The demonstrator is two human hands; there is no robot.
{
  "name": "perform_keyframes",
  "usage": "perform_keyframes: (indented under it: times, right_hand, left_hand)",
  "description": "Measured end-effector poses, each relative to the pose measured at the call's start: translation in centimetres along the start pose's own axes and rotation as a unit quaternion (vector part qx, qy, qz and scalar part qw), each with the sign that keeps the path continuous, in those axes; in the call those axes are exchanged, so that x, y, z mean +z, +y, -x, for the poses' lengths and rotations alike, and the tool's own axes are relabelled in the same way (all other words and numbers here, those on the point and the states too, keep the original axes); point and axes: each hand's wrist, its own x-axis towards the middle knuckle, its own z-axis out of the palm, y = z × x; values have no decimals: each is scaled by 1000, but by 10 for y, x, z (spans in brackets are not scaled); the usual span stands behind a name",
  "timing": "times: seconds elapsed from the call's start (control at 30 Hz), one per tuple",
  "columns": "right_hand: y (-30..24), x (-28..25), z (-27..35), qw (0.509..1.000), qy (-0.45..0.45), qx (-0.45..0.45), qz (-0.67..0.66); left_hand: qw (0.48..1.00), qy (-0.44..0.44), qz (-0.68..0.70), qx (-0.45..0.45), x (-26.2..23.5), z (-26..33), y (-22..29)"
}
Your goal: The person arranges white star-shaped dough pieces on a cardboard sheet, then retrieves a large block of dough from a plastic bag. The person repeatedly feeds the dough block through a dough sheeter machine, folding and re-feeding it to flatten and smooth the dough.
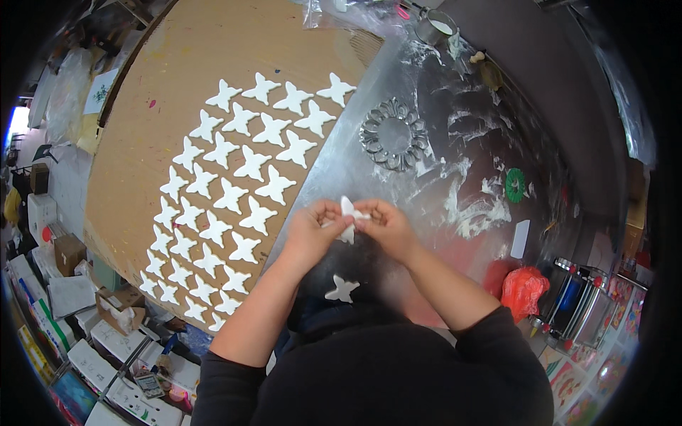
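Left hand (310, 231), right hand (392, 228): fingertip grip pinching white cutout (347, 206); thin tips want light support. Flat cutouts (252, 162), ten o'clock.

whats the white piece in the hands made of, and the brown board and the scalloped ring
White piece: probably clay or dough; matte, soft rounded edges. Brown board: cardboard, dull, ridges showing at one corner. Scalloped ring: glossy grey with bright glints, perhaps metal, possibly plastic.
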Motion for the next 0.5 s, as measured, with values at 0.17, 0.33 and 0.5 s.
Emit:
perform_keyframes:
  times: [0.17, 0.33, 0.5]
  right_hand:
    - [-71, 24, -44, 834, 4, -300, 463]
    - [-101, 41, -82, 679, -6, -398, 617]
    - [-128, 35, -148, 721, 97, -348, 591]
  left_hand:
    - [989, 126, 36, 74, -16, -30, 26]
    - [974, 154, 146, 85, -31, -61, 43]
    - [943, 245, 123, 188, -26, -45, 19]
